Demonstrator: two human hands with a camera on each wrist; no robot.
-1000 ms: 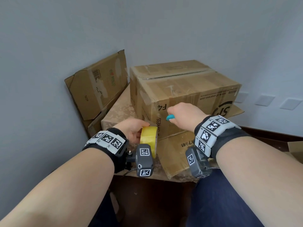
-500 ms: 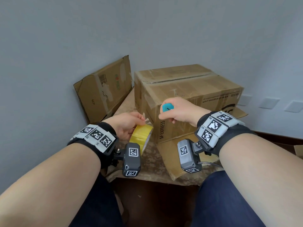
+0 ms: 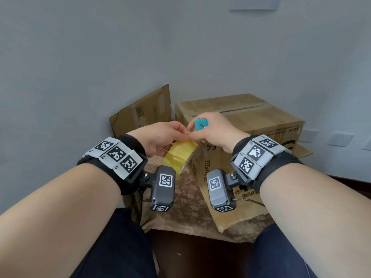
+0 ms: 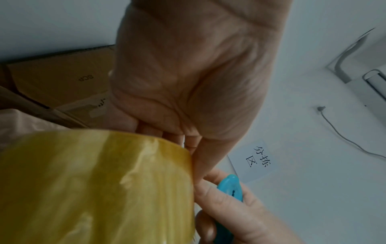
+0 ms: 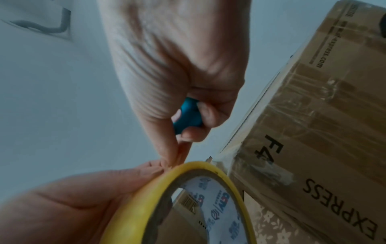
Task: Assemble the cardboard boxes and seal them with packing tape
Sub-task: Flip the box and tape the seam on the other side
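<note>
My left hand (image 3: 164, 137) grips a yellow roll of packing tape (image 3: 179, 155), lifted in front of the assembled SF Express cardboard box (image 3: 251, 125). My right hand (image 3: 212, 131) holds a small teal cutter (image 3: 201, 124) in its curled fingers, and its thumb and forefinger pinch at the top edge of the roll where both hands meet. The left wrist view shows the roll (image 4: 94, 186) large and the cutter (image 4: 229, 188) beside my right fingers. In the right wrist view the cutter (image 5: 188, 113) sits in my palm above the roll (image 5: 177, 198), with the box (image 5: 323, 132) to the right.
A flattened cardboard box (image 3: 144, 113) leans against the wall at the back left. Another flat cardboard sheet (image 3: 241, 209) lies under the box on a patterned cloth-covered table (image 3: 186, 199). Walls close in behind and to the left. My legs are at the near table edge.
Both hands have risen from beside the box's front corner and come together. The roll came up with my left hand. My right fingers now pinch at its top edge.
</note>
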